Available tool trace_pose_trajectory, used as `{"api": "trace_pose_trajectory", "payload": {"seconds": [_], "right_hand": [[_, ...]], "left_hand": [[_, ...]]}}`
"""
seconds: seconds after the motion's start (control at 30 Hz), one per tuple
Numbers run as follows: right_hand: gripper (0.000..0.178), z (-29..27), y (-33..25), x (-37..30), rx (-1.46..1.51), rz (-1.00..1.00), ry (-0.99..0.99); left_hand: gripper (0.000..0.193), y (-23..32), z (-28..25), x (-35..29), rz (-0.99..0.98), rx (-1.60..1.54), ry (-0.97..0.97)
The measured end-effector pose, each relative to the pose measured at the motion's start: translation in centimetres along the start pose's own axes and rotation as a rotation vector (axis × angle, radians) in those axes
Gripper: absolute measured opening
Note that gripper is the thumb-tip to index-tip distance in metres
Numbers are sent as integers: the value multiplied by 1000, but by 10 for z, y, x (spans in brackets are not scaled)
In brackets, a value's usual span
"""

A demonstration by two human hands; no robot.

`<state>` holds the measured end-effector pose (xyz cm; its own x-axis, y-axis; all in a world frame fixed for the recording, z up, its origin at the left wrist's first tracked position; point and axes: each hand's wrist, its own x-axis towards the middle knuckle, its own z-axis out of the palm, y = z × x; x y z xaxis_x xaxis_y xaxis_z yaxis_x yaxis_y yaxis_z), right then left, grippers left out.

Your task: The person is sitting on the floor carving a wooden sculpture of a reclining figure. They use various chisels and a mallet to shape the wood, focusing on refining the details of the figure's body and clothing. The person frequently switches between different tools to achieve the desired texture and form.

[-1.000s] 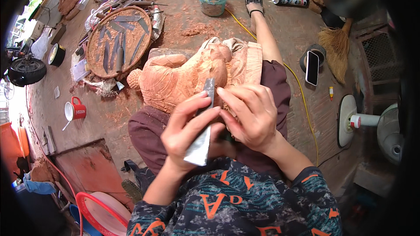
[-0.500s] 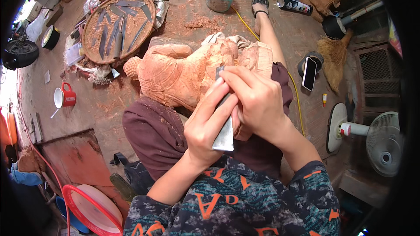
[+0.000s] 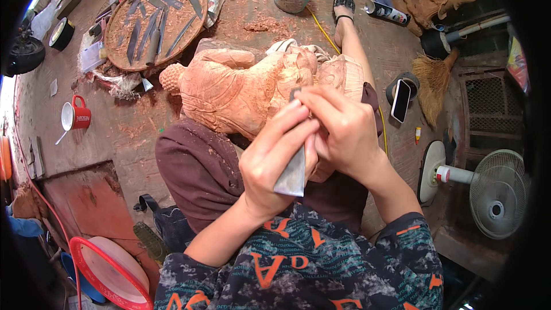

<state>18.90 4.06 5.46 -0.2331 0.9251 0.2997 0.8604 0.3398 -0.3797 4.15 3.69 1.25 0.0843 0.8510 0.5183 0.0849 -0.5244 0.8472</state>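
Observation:
A carved wooden statue (image 3: 215, 95) lies on its side across my lap, its knobbly head at the left and folds of cloth cut into its body. My left hand (image 3: 270, 152) is wrapped round a flat steel carving blade (image 3: 291, 177), whose broad end sticks out below the palm toward me. My right hand (image 3: 347, 129) is closed around the upper part of the same blade, fingers bent near its dark far end. That far end meets or hovers over the statue's lower part; I cannot tell which. My fingers hide the blade's middle.
A round woven tray (image 3: 117, 60) of several blades sits at the far left. Nearby are a red mug (image 3: 82, 117), a teal bucket (image 3: 294, 3), a phone (image 3: 400, 101), a straw broom (image 3: 434, 80) and a fan (image 3: 498, 195). A yellow cord (image 3: 321, 33) crosses the floor.
The whole view has shifted slightly, with objects at the sides sliding left. Both hands keep their grip on the carving blade, which has turned a little.

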Motion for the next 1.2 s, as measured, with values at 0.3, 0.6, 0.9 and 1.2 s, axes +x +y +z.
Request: {"api": "trace_pose_trajectory", "payload": {"seconds": [0.3, 0.6, 0.9, 1.2], "right_hand": [[19, -39, 17, 19, 205, -125, -143], [25, -2, 67, 25, 547, -65, -189], [26, -4, 59, 29, 640, -13, -115], [27, 27, 43, 22, 725, 34, 118]], "left_hand": [[35, 33, 17, 20, 102, -292, 7], [56, 26, 103, 67, 113, -29, 259], [52, 26, 103, 80, 98, 8, 259], [44, 28, 96, 89, 119, 24, 282]]}}
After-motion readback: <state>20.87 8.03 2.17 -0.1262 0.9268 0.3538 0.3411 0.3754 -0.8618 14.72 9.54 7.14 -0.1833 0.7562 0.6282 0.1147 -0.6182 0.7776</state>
